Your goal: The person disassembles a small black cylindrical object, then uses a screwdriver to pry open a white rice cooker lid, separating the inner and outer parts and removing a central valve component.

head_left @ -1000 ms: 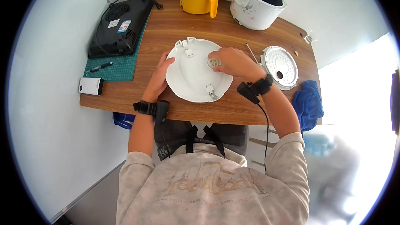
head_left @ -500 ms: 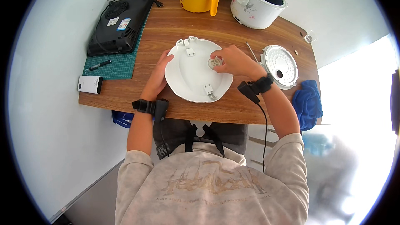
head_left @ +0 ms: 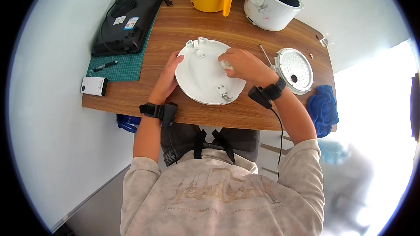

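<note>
A white round rice cooker lid shell [head_left: 201,76] lies on the table before me, its hollow inner side facing up. My left hand [head_left: 169,73] grips its left rim, thumb over the edge. Near the shell's right side, my right hand [head_left: 241,64] is closed round a small round white cap [head_left: 225,65], fingers mostly covering it. Whether the cap is seated in the shell cannot be told. A white hinge piece [head_left: 201,53] and a latch piece with metal [head_left: 223,91] sit on the inner face.
Right of the shell are a screwdriver [head_left: 266,54], a perforated round inner lid [head_left: 295,70] and a blue cloth [head_left: 323,109]. Behind stand a yellow pot [head_left: 205,1] and a white cooker body [head_left: 267,13]. A black appliance [head_left: 113,37], green mat [head_left: 127,72], pen [head_left: 105,66] and power bank [head_left: 93,86] lie left.
The lid shell has shifted slightly to the right and tilted a little. My right hand has turned on the round cap, so its fingers hide more of it. My left hand keeps its hold.
</note>
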Motion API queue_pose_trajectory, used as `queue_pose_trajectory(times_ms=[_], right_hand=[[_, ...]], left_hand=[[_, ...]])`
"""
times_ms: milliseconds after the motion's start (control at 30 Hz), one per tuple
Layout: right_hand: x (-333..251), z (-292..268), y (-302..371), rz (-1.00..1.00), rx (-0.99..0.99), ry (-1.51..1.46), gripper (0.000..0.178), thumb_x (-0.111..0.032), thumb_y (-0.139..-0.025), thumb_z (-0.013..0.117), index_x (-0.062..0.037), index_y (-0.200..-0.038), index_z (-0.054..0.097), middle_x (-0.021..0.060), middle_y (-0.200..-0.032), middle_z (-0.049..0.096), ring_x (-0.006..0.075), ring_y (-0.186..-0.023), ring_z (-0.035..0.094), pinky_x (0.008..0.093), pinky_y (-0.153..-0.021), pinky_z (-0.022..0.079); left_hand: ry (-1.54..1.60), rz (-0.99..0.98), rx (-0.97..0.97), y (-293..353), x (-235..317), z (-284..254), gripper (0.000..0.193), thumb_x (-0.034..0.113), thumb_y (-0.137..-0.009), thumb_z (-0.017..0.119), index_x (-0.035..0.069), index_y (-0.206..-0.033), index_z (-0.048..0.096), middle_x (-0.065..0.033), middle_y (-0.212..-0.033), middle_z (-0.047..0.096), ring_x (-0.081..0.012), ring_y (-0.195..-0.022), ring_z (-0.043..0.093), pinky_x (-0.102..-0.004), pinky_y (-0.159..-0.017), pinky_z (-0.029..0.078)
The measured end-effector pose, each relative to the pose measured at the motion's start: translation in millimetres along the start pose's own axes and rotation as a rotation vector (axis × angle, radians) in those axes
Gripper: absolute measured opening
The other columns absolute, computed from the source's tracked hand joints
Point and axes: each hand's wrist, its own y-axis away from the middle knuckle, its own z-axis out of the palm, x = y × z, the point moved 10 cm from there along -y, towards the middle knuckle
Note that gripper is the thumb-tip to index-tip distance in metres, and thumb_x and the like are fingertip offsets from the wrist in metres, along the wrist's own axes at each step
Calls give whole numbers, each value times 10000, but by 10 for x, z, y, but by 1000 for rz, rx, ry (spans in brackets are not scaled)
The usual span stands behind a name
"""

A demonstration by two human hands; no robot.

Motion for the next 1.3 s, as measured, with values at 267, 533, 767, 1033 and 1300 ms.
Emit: queue_pose_trajectory(times_ms=[267, 533, 767, 1033, 1300], right_hand=[[-54, 46, -17, 72, -90, 28, 382, -81, -808, 691, -14, -1179, 633, 177, -1110, 633, 363, -1048, 631, 430, -923, 519], [-72, 35, 19, 47, -58, -87, 374, -101, -785, 686, -20, -1132, 571, 168, -1127, 602, 365, -1064, 600, 437, -926, 503], [-30, 63, 13, 90, -64, -138, 382, -130, -779, 674, -15, -1122, 552, 187, -1106, 611, 381, -1057, 591, 441, -924, 489], [35, 89, 39, 63, -15, -208, 397, -137, -783, 686, -17, -1140, 562, 204, -1065, 638, 388, -1033, 617, 447, -898, 505], [58, 93, 33, 97, -66, -219, 406, -164, -808, 705, -26, -1170, 588, 192, -1191, 631, 357, -1100, 610, 406, -959, 496]], left_hand=[[0, -19, 5, 24, -17, -11, 551, 429, -1053, 518, 68, -1463, 453, -106, -1418, 559, -199, -1306, 534, -358, -1096, 425], [22, -3, -11, 5, -41, -28, 515, 413, -1062, 505, 48, -1425, 482, -105, -1355, 592, -185, -1254, 557, -339, -1074, 429], [-6, 2, 2, 9, -23, -32, 490, 419, -1062, 507, 43, -1376, 520, -98, -1309, 612, -177, -1218, 569, -333, -1055, 436], [11, -19, -1, -7, -64, -45, 481, 457, -1044, 532, 65, -1321, 555, -79, -1269, 615, -174, -1191, 565, -337, -1051, 427], [40, -37, -12, -5, -80, -28, 510, 477, -1046, 520, 59, -1338, 547, -100, -1314, 607, -176, -1221, 557, -341, -1058, 425]])
